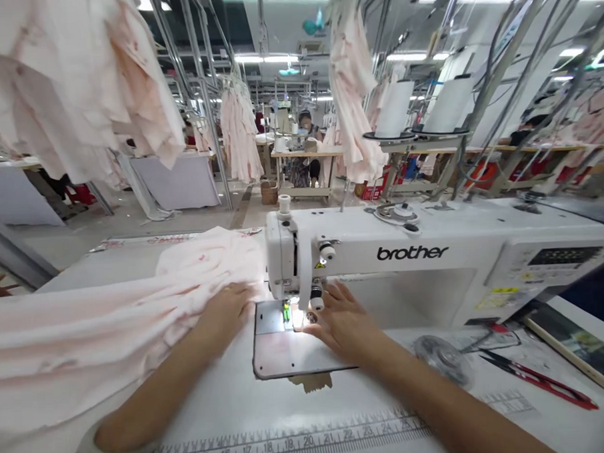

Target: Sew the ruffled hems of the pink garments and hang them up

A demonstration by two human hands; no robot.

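Observation:
A length of pale pink fabric [135,314] lies over the left side of the sewing table, bunched up against the head of a white sewing machine [353,241]. My left hand [226,318], a little blurred, grips the edge of this fabric just left of the metal needle plate [297,353]. Beside the needle, my right hand [343,321] rests with fingers apart, its thumb pointing toward the lit presser foot. The machine partly covers its fingertips. No cloth shows clearly under that hand.
Red-handled thread snips [543,379], a clear round bobbin case [442,359] and a phone [577,345] lie at right. A ruler strip [311,446] runs along the front edge. White thread cones [394,109] stand behind the machine. Pink garments [70,83] hang upper left; a person sits farther back.

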